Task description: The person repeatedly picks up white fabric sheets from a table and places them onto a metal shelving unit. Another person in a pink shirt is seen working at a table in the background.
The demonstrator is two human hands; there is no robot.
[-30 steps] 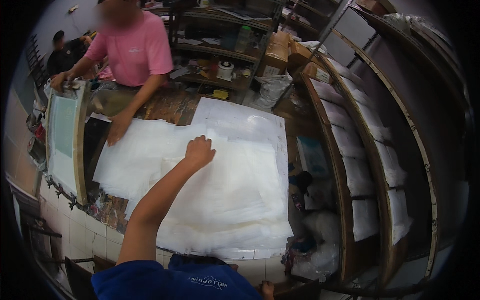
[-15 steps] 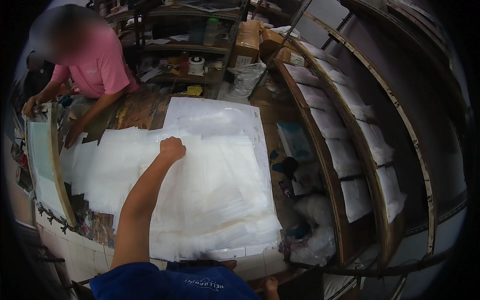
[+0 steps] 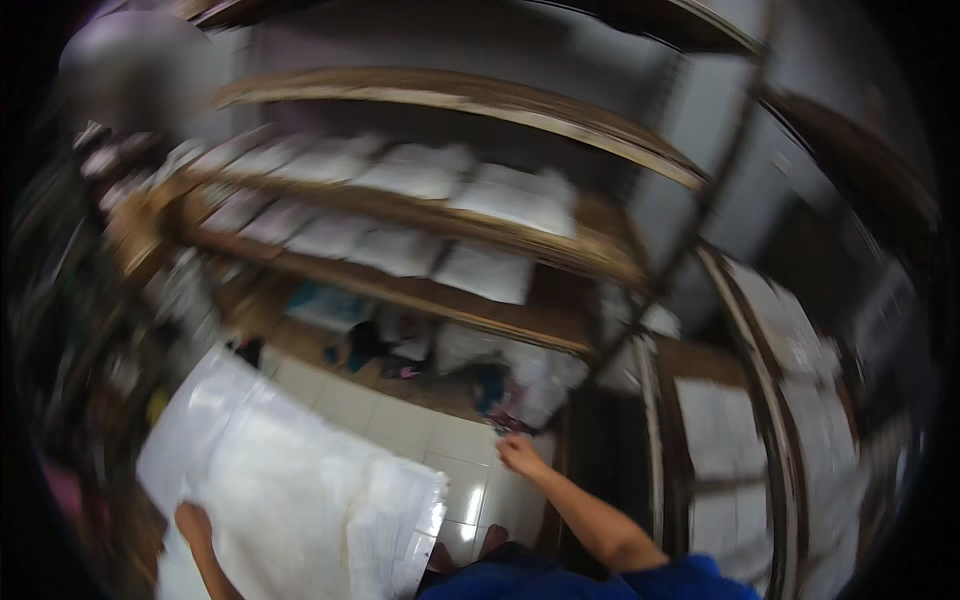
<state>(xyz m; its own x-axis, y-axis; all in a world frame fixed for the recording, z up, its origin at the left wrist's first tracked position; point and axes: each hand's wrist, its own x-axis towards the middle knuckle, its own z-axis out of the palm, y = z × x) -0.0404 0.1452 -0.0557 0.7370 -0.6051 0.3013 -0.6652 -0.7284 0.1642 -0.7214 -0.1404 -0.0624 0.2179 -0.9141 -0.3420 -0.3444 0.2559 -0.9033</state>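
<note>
A wide spread of overlapping white translucent sheets or flat bags [image 3: 290, 480] covers the table at the lower left. My left hand [image 3: 193, 522] rests on their left part with its fingers curled in; whether it pinches a sheet is hidden. My right hand [image 3: 520, 455] hangs past the right side of the sheets, over the tiled floor and close to the lower shelving. Motion smears its fingers, so whether it holds anything does not show.
Ahead, wooden shelves [image 3: 600, 245] carry rows of white packets [image 3: 515, 197]. More packets [image 3: 720, 428] sit on a rack at the right. Clear plastic bags [image 3: 540, 375] lie under the lowest shelf. A cardboard box [image 3: 140, 235] stands at the far left.
My view has swung right, toward the shelves. My right hand has risen and stretched forward over the floor. My left hand stays on the sheets. The person in pink has mostly left the view.
</note>
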